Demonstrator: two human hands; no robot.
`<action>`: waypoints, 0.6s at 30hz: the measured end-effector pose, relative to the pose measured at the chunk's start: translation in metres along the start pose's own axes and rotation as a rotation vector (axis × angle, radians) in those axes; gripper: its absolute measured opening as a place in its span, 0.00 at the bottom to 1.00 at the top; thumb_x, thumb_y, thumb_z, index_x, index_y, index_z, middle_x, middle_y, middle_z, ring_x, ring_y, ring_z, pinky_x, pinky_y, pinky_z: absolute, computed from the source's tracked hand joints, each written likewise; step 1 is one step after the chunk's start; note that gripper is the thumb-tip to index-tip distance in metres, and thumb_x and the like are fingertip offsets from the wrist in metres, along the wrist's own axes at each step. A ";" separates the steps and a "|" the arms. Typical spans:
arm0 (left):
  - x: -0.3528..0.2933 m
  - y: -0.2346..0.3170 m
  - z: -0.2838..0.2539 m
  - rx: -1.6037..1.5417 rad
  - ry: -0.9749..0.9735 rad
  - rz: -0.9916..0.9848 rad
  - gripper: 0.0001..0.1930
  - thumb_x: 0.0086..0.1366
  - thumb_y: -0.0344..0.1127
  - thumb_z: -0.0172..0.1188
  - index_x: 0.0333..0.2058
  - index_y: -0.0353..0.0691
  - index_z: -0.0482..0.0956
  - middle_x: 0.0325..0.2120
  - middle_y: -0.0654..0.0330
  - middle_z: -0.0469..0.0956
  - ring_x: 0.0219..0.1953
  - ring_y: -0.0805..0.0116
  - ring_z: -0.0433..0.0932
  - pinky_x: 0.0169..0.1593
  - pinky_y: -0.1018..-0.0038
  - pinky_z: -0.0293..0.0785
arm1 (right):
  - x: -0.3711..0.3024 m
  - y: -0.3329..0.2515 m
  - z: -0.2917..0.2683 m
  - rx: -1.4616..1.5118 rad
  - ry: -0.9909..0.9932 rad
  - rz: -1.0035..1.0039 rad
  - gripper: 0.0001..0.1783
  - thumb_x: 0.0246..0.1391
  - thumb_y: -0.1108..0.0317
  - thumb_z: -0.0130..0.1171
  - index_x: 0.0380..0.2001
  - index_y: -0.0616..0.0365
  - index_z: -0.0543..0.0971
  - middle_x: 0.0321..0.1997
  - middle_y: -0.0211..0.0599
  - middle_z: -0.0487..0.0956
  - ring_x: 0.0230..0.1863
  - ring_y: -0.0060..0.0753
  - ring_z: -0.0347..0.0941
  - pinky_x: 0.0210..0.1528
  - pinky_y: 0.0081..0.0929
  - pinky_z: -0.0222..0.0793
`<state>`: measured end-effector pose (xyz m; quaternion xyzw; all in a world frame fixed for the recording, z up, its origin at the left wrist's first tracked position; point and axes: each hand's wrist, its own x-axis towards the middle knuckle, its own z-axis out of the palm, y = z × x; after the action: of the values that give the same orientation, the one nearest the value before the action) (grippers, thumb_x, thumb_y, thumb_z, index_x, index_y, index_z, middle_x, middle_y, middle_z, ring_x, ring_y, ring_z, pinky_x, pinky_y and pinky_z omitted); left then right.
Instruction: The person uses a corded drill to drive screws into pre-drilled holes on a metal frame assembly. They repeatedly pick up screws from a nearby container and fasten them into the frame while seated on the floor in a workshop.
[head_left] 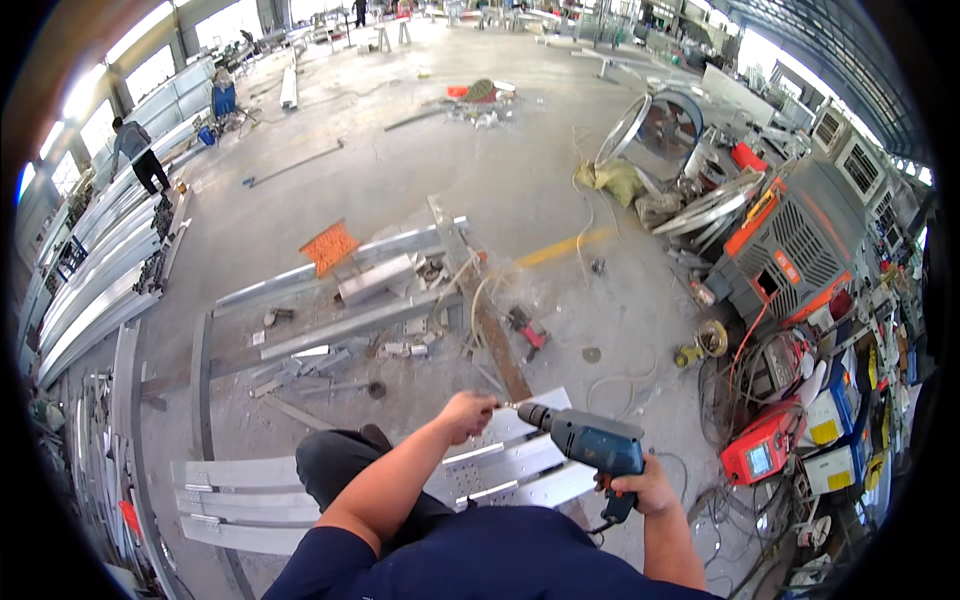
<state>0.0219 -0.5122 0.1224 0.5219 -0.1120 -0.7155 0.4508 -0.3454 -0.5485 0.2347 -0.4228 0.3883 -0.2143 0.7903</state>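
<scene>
Gripping a blue-and-black corded power drill (605, 442) by its handle, near in the scene and just right of the middle, with the right hand (648, 485) wrapped firmly around it. Pointing the drill's black chuck (535, 414) toward the left and a little toward the far side. Curling the left hand (466, 415) nearly closed just left of the chuck, pinching a thin, shiny metal piece (508, 405) at the drill's tip; cannot tell whether seated in the chuck. Reaching in with bare forearms from dark blue sleeves. Holding the drill above long, flat, silver metal strips (262, 474) laid side by side across the near area, with a bent knee in dark grey trousers (328, 462) over them.

Visible just beyond the strips: a rusty brown steel beam (500, 350), with a red-and-black handheld power tool (528, 332) on the floor near its right side. Left of the beam: a long grey metal bar (360, 327) among loose scraps, and farther off an orange mesh-like piece (330, 247). On the right: a red boxy machine with a small screen (762, 450) and, farther away, a large grey-and-orange vented machine (790, 245). At far left: a stack of long silver metal profiles (100, 272), with a person in dark trousers (140, 152) beside it.
</scene>
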 end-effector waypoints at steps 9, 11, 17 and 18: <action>-0.005 0.012 0.006 -0.119 -0.003 0.089 0.10 0.70 0.33 0.55 0.39 0.30 0.79 0.21 0.64 0.70 0.24 0.75 0.66 0.30 0.76 0.65 | 0.000 -0.017 0.018 0.034 0.007 0.010 0.28 0.34 0.75 0.70 0.44 0.72 0.77 0.33 0.44 0.82 0.39 0.41 0.80 0.45 0.40 0.78; -0.008 0.012 0.010 -0.121 -0.008 0.115 0.11 0.71 0.33 0.55 0.41 0.29 0.79 0.21 0.65 0.69 0.24 0.76 0.65 0.31 0.77 0.64 | -0.002 -0.021 0.023 0.051 0.021 0.025 0.29 0.34 0.75 0.70 0.44 0.72 0.77 0.33 0.44 0.81 0.39 0.41 0.80 0.45 0.40 0.79; -0.007 0.012 0.005 -0.023 0.042 0.194 0.13 0.69 0.32 0.58 0.45 0.26 0.78 0.22 0.69 0.67 0.24 0.78 0.64 0.31 0.78 0.62 | -0.002 -0.018 0.021 0.056 -0.004 0.014 0.28 0.33 0.75 0.71 0.43 0.72 0.77 0.33 0.44 0.81 0.38 0.41 0.80 0.45 0.40 0.78; -0.006 0.012 0.004 -0.015 0.059 0.206 0.13 0.69 0.32 0.58 0.45 0.25 0.78 0.22 0.69 0.67 0.24 0.78 0.64 0.31 0.78 0.62 | -0.002 -0.019 0.022 0.055 -0.003 0.014 0.28 0.33 0.75 0.70 0.43 0.72 0.77 0.33 0.44 0.81 0.38 0.41 0.80 0.45 0.40 0.78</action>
<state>0.0250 -0.5155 0.1360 0.5250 -0.1466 -0.6505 0.5289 -0.3291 -0.5467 0.2583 -0.3983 0.3841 -0.2187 0.8037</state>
